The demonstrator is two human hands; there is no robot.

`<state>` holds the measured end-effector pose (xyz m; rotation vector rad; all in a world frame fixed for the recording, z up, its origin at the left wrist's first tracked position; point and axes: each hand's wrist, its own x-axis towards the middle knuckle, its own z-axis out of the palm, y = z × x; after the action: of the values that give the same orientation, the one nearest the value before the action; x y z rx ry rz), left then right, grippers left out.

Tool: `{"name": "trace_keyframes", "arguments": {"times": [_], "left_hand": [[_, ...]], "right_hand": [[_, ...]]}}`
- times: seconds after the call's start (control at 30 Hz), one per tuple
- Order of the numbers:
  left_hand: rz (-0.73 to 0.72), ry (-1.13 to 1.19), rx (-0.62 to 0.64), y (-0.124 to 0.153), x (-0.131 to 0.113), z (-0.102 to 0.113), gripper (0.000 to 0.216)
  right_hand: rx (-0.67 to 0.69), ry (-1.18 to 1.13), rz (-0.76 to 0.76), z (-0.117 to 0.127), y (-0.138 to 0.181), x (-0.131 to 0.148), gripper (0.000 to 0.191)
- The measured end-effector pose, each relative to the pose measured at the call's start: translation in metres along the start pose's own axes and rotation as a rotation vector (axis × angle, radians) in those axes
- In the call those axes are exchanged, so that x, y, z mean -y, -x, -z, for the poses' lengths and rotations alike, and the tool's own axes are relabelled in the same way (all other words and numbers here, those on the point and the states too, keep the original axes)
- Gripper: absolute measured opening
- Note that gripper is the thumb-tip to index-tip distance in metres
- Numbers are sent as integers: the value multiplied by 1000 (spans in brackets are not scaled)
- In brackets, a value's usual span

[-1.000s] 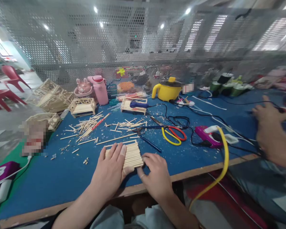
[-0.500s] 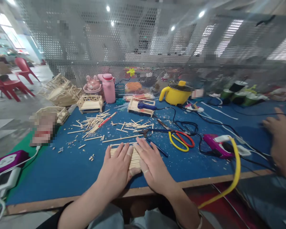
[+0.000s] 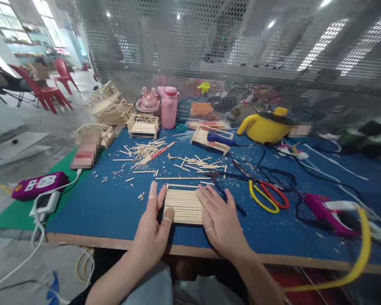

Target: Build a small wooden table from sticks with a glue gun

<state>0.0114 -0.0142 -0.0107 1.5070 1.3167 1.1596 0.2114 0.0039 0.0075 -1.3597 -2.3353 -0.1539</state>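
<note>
Nearest us, the left hand rests at the left edge of a flat panel of wooden sticks, its thumb on the panel's near left corner and its fingers stretched out rather than curled. The right hand lies flat over the panel's right end, fingers extended and not closed on anything. We see the panel lying between the two hands, near the front edge of the blue tabletop.

Just beyond the right hand are blue-handled pliers, with scissors next to them. Farther in, loose sticks lie in a scattered heap. Past these, a blue tool rests on a small wooden frame, and a pink jug and a yellow pot stand before a perforated screen. What lies behind it looks too blurred for us to name.
</note>
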Motion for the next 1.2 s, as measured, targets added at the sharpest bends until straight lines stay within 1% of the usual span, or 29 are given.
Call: {"name": "trace_keyframes", "arguments": {"times": [0.1,0.23,0.33,0.43,0.53,0.63,0.7,0.8,0.9,0.97,1.0,1.1,1.13,1.2], "left_hand": [[10,43,22,-2,-1,-4,68],[22,95,-13,-2,0,-11,69],[18,37,-7,-1,0,-13,67],[-17,-149,11,-3,-3,-11,60],[-118,-453,31,-4,-8,-8,51],[-235,-748,-2,-6,-17,-8,52],[-326,-892,-9,-9,-23,-10,56],[-423,-1026,68,-16,-31,-15,56],[-434,-1074,155,-22,-32,-18,54],[-448,-1084,181,-25,-30,-19,56],[-460,-1085,182,-25,-29,-19,57],[-488,-1070,170,-25,-24,-18,59],[-494,-1060,165,-25,-22,-18,59],[-498,-1037,157,-25,-20,-19,58]], "right_hand": [[-2,2,8,-1,0,-1,54],[13,-14,14,0,0,-1,56],[16,-21,-7,0,0,0,57],[18,-28,-24,1,0,0,55],[26,-41,-33,3,0,1,54],[31,-37,-51,3,-1,2,53],[36,-33,-61,4,-1,3,51],[46,-34,-70,4,-2,4,50],[53,-56,-75,4,0,5,52],[27,-88,-120,2,4,5,56],[-9,-103,-173,1,6,4,60],[-145,-125,-382,-3,16,3,80],[-166,-128,-432,-4,19,2,83],[-151,-143,-466,-7,22,2,75]]}}
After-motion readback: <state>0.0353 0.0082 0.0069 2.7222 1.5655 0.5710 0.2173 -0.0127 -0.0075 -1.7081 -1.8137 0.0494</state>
